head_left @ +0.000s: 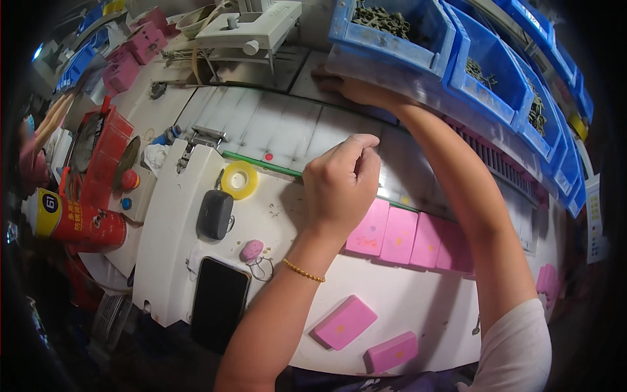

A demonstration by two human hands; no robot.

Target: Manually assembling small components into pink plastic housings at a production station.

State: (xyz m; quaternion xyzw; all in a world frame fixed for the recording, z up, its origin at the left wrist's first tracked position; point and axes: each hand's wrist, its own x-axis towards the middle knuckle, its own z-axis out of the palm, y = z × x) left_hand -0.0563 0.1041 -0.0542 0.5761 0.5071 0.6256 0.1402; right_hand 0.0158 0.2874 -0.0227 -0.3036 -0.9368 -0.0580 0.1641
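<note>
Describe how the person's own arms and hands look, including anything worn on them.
The left hand is ungloved, with a thin gold-coloured bracelet of small round beads at its wrist; no sleeve shows on that side. The right hand, dim in shadow, also appears ungloved. On that side a plain, pale short sleeve ends above the elbow.

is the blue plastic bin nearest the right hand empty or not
Not empty: the blue open-topped plastic bin nearest the right hand holds a heap of dark greenish pieces.
</note>
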